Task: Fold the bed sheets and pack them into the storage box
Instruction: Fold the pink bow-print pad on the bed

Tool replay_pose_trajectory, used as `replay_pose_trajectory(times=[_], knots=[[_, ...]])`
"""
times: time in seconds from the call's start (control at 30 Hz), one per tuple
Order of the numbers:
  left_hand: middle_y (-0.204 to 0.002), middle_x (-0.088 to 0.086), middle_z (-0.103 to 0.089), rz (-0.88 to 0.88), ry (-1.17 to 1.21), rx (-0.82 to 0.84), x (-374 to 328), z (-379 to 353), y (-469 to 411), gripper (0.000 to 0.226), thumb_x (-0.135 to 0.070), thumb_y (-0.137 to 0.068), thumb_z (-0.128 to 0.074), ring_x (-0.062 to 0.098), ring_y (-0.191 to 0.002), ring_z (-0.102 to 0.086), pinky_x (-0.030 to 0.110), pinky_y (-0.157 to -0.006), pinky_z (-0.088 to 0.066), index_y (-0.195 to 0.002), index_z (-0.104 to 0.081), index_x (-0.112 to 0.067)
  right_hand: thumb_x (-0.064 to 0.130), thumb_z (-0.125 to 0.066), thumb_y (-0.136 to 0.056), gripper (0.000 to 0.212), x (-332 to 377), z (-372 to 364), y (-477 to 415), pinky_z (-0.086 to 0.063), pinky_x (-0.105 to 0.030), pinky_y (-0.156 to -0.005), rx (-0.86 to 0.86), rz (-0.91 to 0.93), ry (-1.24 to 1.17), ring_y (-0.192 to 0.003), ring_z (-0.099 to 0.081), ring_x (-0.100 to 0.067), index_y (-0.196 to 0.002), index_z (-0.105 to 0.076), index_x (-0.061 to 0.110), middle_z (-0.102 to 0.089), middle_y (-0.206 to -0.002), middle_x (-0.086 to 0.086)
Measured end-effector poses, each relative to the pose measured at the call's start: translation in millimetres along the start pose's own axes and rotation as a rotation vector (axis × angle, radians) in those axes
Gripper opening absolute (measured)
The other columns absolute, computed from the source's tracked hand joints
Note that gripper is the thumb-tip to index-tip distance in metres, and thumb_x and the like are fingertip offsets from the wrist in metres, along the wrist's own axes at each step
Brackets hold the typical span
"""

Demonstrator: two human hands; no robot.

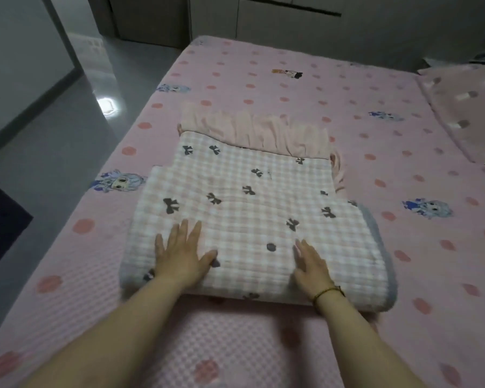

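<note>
A folded bed sheet (252, 203), pink-and-white checked with dark bow prints and a pink ruffled edge at its far side, lies on the bed in the middle of the head view. My left hand (181, 254) lies flat with spread fingers on the sheet's near left part. Flat on the near right part rests my right hand (310, 266), with a dark bracelet at the wrist. Both hands press down on the fabric and grip nothing. No storage box is in view.
The bed (375, 113) wears a pink cover with red dots and cartoon figures. A pillow (465, 110) lies at the far right. Grey floor (67, 130) runs along the bed's left side, with a dark object (0, 219) at the left edge. Cabinets stand behind.
</note>
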State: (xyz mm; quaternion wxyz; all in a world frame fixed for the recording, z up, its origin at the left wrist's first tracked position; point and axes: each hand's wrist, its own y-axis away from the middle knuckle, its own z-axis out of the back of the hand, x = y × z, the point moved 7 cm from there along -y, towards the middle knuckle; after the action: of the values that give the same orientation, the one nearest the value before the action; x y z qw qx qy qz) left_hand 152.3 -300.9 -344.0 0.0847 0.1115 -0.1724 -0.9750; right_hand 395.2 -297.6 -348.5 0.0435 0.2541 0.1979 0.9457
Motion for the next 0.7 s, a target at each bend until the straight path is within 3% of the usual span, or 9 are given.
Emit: replay_pose_trajectory(times=[0.13,0.2,0.27,0.37,0.43,0.5,0.57,0.63,0.7], knots=[[-0.156,0.003,0.017,-0.013,-0.108,0.112,13,-36,-11,0.070,-0.056,-0.094,-0.026,0.021,-0.143,0.017,0.047,-0.113,0.011,-0.148,0.008,-0.026,0.016,-0.036,-0.098,0.061,-14,-27,-14,-0.003,-0.032,-0.116,0.107,-0.003,0.270,-0.145,0.001,-0.017,-0.148,-0.002,0.018,0.004,-0.157,-0.001],[-0.157,0.003,0.011,-0.018,-0.081,0.091,14,-43,-7,0.069,-0.055,-0.094,-0.029,0.020,-0.144,0.013,0.045,-0.113,0.012,-0.149,0.001,-0.025,0.014,-0.039,-0.097,0.057,-14,-28,-10,-0.006,-0.029,-0.116,0.032,0.004,0.145,-0.144,-0.006,-0.017,-0.147,-0.014,0.014,-0.007,-0.156,-0.003],[-0.154,0.012,-0.020,-0.020,0.107,-0.077,12,-41,0,0.063,-0.049,-0.092,-0.039,0.027,-0.143,-0.013,0.045,-0.113,-0.001,-0.144,-0.030,-0.014,0.008,-0.047,-0.094,0.045,-21,-22,2,-0.019,-0.019,-0.108,-0.169,-0.054,-0.177,-0.137,-0.028,-0.021,-0.138,-0.039,0.002,-0.036,-0.146,-0.012],[-0.090,0.016,-0.065,0.101,0.654,-0.439,23,-28,32,0.026,-0.025,-0.088,-0.058,0.037,-0.096,-0.057,0.037,-0.081,-0.038,-0.083,-0.067,-0.001,0.008,-0.056,-0.089,0.013,-46,-18,35,-0.033,-0.018,-0.077,-0.492,-0.311,-0.571,-0.107,-0.054,-0.029,-0.097,-0.062,0.000,-0.059,-0.095,-0.011],[-0.065,0.006,-0.054,0.394,0.944,-0.271,29,-54,46,0.032,-0.020,-0.092,-0.055,0.027,-0.077,-0.052,0.028,-0.061,-0.030,-0.063,-0.056,-0.006,0.013,-0.058,-0.089,0.014,-67,-36,51,-0.033,-0.022,-0.069,-0.528,-0.555,-0.782,-0.095,-0.057,-0.033,-0.088,-0.060,-0.001,-0.054,-0.082,-0.008],[-0.072,0.008,-0.058,0.695,1.276,-0.028,24,-90,55,0.037,-0.033,-0.092,-0.052,0.026,-0.074,-0.054,0.028,-0.059,-0.036,-0.085,-0.063,0.002,0.024,-0.058,-0.089,0.029,-78,-68,54,-0.040,-0.029,-0.063,-0.373,-0.771,-1.092,-0.082,-0.054,-0.031,-0.100,-0.060,-0.003,-0.053,-0.080,-0.008],[-0.111,0.015,-0.061,0.869,1.599,0.151,12,-111,54,0.053,-0.041,-0.090,-0.053,0.030,-0.102,-0.058,0.038,-0.084,-0.047,-0.123,-0.052,0.000,0.030,-0.057,-0.090,0.041,-76,-89,46,-0.049,-0.037,-0.075,-0.210,-0.857,-1.412,-0.088,-0.054,-0.027,-0.118,-0.052,0.001,-0.055,-0.098,-0.013],[-0.139,0.010,-0.046,0.897,1.770,0.183,10,-116,44,0.061,-0.039,-0.088,-0.057,0.029,-0.128,-0.043,0.042,-0.106,-0.036,-0.138,-0.038,-0.011,0.025,-0.057,-0.090,0.047,-78,-94,34,-0.045,-0.043,-0.093,-0.194,-0.842,-1.566,-0.108,-0.052,-0.030,-0.130,-0.045,0.004,-0.052,-0.123,-0.017],[-0.139,0.009,-0.047,0.887,1.926,0.163,12,-115,30,0.059,-0.030,-0.087,-0.061,0.025,-0.131,-0.041,0.038,-0.111,-0.031,-0.138,-0.039,-0.013,0.023,-0.059,-0.089,0.049,-79,-92,23,-0.040,-0.046,-0.102,-0.216,-0.806,-1.639,-0.120,-0.047,-0.032,-0.133,-0.043,0.007,-0.047,-0.134,-0.015]])
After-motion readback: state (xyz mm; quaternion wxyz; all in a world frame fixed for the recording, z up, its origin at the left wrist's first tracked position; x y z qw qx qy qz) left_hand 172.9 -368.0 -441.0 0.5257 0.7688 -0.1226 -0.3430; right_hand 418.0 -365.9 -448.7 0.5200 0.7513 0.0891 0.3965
